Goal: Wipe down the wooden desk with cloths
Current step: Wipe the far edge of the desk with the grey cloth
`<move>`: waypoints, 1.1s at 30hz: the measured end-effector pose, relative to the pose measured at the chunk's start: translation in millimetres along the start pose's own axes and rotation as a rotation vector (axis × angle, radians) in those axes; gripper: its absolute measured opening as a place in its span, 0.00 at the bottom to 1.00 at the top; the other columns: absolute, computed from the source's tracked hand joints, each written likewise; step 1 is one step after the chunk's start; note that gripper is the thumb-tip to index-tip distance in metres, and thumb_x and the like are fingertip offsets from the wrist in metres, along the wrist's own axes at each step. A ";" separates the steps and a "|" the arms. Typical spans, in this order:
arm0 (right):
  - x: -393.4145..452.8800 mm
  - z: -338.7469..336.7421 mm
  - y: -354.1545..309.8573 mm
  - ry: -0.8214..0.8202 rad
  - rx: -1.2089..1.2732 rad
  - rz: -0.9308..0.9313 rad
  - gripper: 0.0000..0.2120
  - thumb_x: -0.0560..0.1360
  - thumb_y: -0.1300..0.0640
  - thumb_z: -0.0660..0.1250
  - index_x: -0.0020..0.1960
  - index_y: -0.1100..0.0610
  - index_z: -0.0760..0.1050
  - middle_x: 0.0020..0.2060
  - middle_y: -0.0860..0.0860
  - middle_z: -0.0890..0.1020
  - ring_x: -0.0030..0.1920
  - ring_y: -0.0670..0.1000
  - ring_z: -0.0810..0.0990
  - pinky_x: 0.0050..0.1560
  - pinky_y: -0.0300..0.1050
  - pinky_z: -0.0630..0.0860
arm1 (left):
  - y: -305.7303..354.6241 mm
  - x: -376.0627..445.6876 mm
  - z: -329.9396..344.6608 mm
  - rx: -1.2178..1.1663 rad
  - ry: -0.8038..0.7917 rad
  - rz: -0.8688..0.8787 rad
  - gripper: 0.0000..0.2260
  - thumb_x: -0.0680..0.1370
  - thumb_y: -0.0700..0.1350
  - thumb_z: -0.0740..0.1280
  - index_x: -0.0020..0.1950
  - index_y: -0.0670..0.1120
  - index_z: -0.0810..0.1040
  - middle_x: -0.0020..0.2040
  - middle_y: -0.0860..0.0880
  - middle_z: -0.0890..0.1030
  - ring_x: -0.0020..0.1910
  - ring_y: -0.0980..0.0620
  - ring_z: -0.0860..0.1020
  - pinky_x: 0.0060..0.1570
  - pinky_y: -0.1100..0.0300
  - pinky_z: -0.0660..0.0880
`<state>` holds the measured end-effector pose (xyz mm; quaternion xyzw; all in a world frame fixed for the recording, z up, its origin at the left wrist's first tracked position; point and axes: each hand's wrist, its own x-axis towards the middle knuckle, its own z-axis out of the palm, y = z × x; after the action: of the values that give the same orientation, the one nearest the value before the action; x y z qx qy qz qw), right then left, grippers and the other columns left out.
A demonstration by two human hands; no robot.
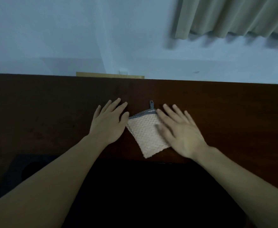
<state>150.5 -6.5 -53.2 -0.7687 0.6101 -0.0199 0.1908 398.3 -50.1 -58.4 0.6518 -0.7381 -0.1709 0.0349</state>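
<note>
A cloth lies on the desk near its front edge, between the two hands. The left hand lies just left of it, the right hand over its right side. A curtain hangs behind, to the right.

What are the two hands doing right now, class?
Left hand: open, fingers straight, holding nothing, beside the cloth.
Right hand: open, fingers spread, partly over the cloth.

No legible text, label, brand, number or sign on any surface in view, fingers' vicinity included.
</note>
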 end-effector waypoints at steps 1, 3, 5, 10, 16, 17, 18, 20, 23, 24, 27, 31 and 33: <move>0.0 -2.6 8.5 -0.001 0.010 0.025 0.29 0.82 0.33 0.40 0.82 0.39 0.48 0.81 0.40 0.45 0.81 0.45 0.38 0.79 0.49 0.35 | 10.3 -1.9 -0.3 0.012 0.015 -0.001 0.24 0.86 0.57 0.48 0.82 0.57 0.57 0.83 0.55 0.51 0.82 0.52 0.49 0.79 0.47 0.44; 2.0 -7.6 20.9 0.003 0.021 0.055 0.33 0.79 0.32 0.36 0.82 0.41 0.50 0.82 0.42 0.47 0.81 0.46 0.40 0.79 0.48 0.36 | 37.5 -7.6 3.2 0.035 0.059 0.013 0.24 0.85 0.57 0.50 0.82 0.56 0.57 0.83 0.53 0.51 0.82 0.50 0.51 0.79 0.47 0.47; 4.4 -10.5 29.0 0.011 0.022 0.073 0.31 0.81 0.36 0.39 0.82 0.43 0.52 0.82 0.44 0.49 0.82 0.48 0.42 0.79 0.48 0.37 | 68.3 -14.0 14.0 0.031 0.079 0.036 0.25 0.85 0.57 0.51 0.82 0.55 0.57 0.84 0.52 0.51 0.82 0.48 0.51 0.78 0.46 0.49; 4.4 0.2 36.6 0.064 -0.052 0.029 0.32 0.81 0.39 0.34 0.82 0.46 0.53 0.82 0.45 0.50 0.82 0.48 0.42 0.78 0.47 0.35 | 102.1 -23.8 52.4 0.140 0.016 0.084 0.32 0.81 0.61 0.41 0.84 0.50 0.47 0.84 0.48 0.46 0.82 0.45 0.45 0.78 0.44 0.40; 3.6 -0.8 38.3 0.059 -0.068 0.021 0.30 0.83 0.40 0.35 0.83 0.46 0.50 0.82 0.44 0.47 0.81 0.48 0.39 0.80 0.48 0.35 | 81.7 -19.5 50.2 0.197 0.007 0.076 0.30 0.84 0.62 0.45 0.83 0.55 0.41 0.84 0.52 0.41 0.82 0.46 0.41 0.77 0.46 0.35; 3.7 -2.8 39.2 0.052 -0.078 0.020 0.28 0.85 0.42 0.36 0.83 0.46 0.49 0.82 0.44 0.46 0.81 0.48 0.39 0.80 0.49 0.35 | 80.1 -17.0 47.1 0.189 0.014 0.030 0.30 0.84 0.62 0.46 0.83 0.55 0.41 0.84 0.53 0.40 0.82 0.46 0.41 0.77 0.46 0.36; 3.8 -2.9 38.4 0.044 -0.085 0.021 0.27 0.85 0.43 0.37 0.83 0.46 0.48 0.82 0.45 0.46 0.81 0.48 0.38 0.80 0.49 0.35 | 76.8 -14.7 45.4 0.174 0.024 -0.021 0.30 0.84 0.62 0.46 0.83 0.55 0.41 0.84 0.53 0.40 0.82 0.46 0.41 0.77 0.45 0.36; 3.9 -3.0 37.9 0.040 -0.083 0.019 0.26 0.86 0.44 0.38 0.83 0.46 0.47 0.82 0.45 0.45 0.81 0.49 0.38 0.80 0.50 0.35 | 73.5 -9.7 43.5 0.134 0.052 -0.123 0.30 0.84 0.62 0.46 0.83 0.55 0.41 0.84 0.52 0.40 0.82 0.45 0.41 0.78 0.44 0.37; 4.9 -1.6 39.7 0.029 -0.081 0.010 0.26 0.86 0.44 0.38 0.83 0.46 0.47 0.82 0.45 0.45 0.81 0.49 0.38 0.80 0.50 0.35 | 75.3 -6.8 43.8 0.092 0.060 -0.202 0.30 0.84 0.61 0.45 0.83 0.54 0.40 0.84 0.50 0.39 0.82 0.44 0.39 0.78 0.43 0.37; 5.2 -0.9 40.1 0.029 -0.078 0.004 0.26 0.86 0.44 0.38 0.83 0.47 0.47 0.82 0.45 0.45 0.81 0.50 0.38 0.80 0.51 0.36 | 76.7 -9.7 44.5 0.090 0.056 -0.215 0.30 0.84 0.61 0.44 0.83 0.54 0.39 0.83 0.50 0.39 0.82 0.44 0.39 0.78 0.43 0.37; 6.4 -1.3 39.9 0.031 -0.082 -0.006 0.27 0.85 0.44 0.38 0.83 0.47 0.47 0.82 0.46 0.45 0.81 0.50 0.38 0.80 0.52 0.36 | 84.9 -28.3 45.7 0.076 0.013 -0.239 0.29 0.84 0.60 0.44 0.82 0.56 0.37 0.82 0.48 0.35 0.81 0.41 0.36 0.77 0.40 0.35; 5.4 -3.5 39.4 0.011 -0.082 -0.004 0.27 0.85 0.44 0.38 0.83 0.47 0.46 0.82 0.46 0.44 0.81 0.51 0.38 0.80 0.53 0.36 | 91.1 -51.0 39.7 0.039 -0.138 -0.240 0.27 0.85 0.61 0.44 0.80 0.64 0.33 0.80 0.52 0.27 0.78 0.36 0.31 0.75 0.35 0.33; 5.5 -3.0 39.7 0.016 -0.081 0.001 0.27 0.85 0.44 0.38 0.83 0.47 0.46 0.82 0.47 0.44 0.81 0.52 0.38 0.80 0.53 0.36 | 78.8 -50.9 33.5 0.160 -0.150 -0.074 0.26 0.83 0.64 0.39 0.78 0.66 0.30 0.77 0.55 0.24 0.77 0.38 0.28 0.73 0.37 0.30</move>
<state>114.2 -19.7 -64.2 -0.7754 0.6122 -0.0012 0.1549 321.8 13.6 -57.8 0.6648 -0.7252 -0.1609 -0.0791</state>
